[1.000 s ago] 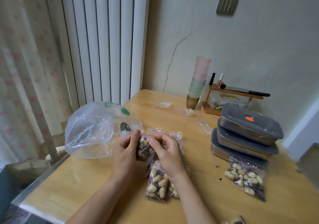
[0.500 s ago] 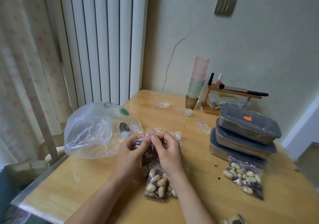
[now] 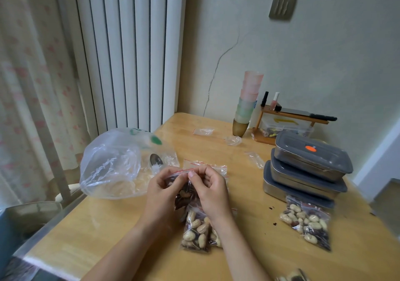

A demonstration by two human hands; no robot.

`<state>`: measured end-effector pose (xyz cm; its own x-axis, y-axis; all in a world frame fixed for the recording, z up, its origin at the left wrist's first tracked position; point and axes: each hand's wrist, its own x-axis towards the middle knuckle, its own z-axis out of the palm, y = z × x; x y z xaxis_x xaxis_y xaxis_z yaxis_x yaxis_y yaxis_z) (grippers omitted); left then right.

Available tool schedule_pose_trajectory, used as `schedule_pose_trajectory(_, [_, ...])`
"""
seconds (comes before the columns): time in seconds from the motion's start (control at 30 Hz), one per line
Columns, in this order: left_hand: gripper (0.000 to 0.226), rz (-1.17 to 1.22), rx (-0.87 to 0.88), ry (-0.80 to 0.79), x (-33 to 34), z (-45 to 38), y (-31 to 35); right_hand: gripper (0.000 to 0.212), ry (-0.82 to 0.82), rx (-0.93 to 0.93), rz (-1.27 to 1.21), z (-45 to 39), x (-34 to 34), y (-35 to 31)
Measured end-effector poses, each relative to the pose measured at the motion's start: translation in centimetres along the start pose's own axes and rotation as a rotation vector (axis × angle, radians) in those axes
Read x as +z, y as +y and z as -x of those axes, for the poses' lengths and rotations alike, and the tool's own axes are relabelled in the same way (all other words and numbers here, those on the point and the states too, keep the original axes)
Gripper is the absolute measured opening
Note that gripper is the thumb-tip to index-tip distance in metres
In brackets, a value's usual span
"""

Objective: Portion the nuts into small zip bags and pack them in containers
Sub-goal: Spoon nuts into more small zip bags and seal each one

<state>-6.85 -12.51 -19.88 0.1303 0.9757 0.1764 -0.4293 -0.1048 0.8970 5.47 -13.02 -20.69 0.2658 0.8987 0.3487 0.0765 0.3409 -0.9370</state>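
At frame centre, our left hand (image 3: 161, 188) and right hand (image 3: 213, 190) pinch the zip bag (image 3: 184, 190) along its red strip. We press the strip evenly, squeezing air out, keeping nuts below it.

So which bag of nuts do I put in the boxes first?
Find the stack of three grey-lidded metal containers on the table's right side. The filled zip bag lies against the bottom one, nearer you. Unlike the other nut bags, no hand is touching or covering it.

The right hand (image 3: 213, 190) has slid its pinch leftward along the small zip bag's (image 3: 184, 192) red seal toward the left hand (image 3: 164, 190).
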Motion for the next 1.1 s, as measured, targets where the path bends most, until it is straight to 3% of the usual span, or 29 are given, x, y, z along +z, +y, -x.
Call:
schedule_pose_trajectory(0.27, [0.006,-0.031,0.019,-0.006,-0.1,0.0,0.0,0.016,-0.009,-0.041,0.06,0.2,0.0,-0.1])
schedule_pose_trajectory(0.4, [0.009,0.061,-0.022,-0.015,0.3,0.5,0.3,0.018,0.001,-0.036,0.056,0.2,-0.1,-0.1])
schedule_pose_trajectory(1.1, [0.009,-0.102,0.07,0.004,-0.7,-0.6,-1.0,0.008,-0.005,0.016,0.005,0.1,-0.2,0.3])
